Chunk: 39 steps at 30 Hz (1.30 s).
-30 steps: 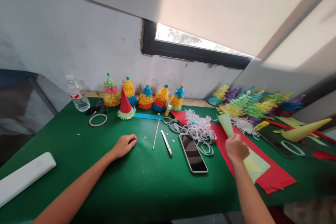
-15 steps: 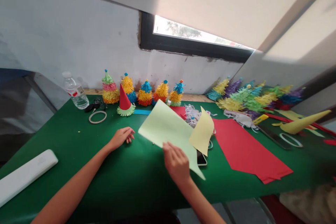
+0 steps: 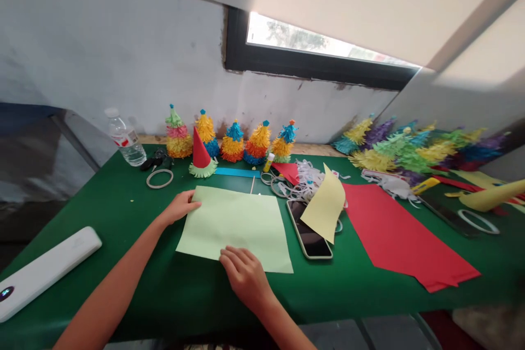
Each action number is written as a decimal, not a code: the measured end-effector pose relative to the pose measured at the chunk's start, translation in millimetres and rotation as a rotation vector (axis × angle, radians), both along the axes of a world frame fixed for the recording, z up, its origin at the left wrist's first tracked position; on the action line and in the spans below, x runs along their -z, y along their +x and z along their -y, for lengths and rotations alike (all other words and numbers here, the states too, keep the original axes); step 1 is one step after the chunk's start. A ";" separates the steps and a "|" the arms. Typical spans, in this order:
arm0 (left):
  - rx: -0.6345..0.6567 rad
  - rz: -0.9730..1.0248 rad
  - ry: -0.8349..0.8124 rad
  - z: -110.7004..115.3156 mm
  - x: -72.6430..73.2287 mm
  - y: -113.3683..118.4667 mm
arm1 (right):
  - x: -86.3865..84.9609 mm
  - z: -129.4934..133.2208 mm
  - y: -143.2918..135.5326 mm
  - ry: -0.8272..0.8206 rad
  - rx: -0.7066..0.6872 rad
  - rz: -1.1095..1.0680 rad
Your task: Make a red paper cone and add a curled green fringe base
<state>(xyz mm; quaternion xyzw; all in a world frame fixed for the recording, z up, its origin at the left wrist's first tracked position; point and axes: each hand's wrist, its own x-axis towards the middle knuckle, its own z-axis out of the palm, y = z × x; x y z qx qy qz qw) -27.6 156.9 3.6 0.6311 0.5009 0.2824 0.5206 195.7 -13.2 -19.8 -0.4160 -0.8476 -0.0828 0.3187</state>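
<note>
A pale green sheet of paper [image 3: 235, 224] lies nearly flat on the green table in front of me. My left hand [image 3: 179, 208] pinches its left edge near the far corner. At the near edge, my right hand [image 3: 245, 276] has its fingers closed over the paper's rim. Just right of the sheet is a phone [image 3: 309, 232], partly covered by a curled yellow paper piece [image 3: 325, 205]. Beyond the sheet stands a red paper cone [image 3: 200, 150] with a light green fringe at its base, beside a blue paper strip [image 3: 237, 173].
Several fringed paper cones [image 3: 232, 145] line the wall, with more [image 3: 385, 147] at the right. A water bottle [image 3: 128, 139] and tape ring [image 3: 159, 179] stand back left; a white power bank [image 3: 49, 270] lies front left. Red paper [image 3: 404, 235] and a yellow cutter [image 3: 425, 185] are on the right.
The green sheet has moved left and down from over the phone onto the table. My left hand has taken its left edge; my right hand has moved slightly left and lower.
</note>
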 end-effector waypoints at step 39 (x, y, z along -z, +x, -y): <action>0.238 -0.866 0.886 164.7 6.8 23.7 | -16.1 5.5 56.3 -0.705 0.790 -0.308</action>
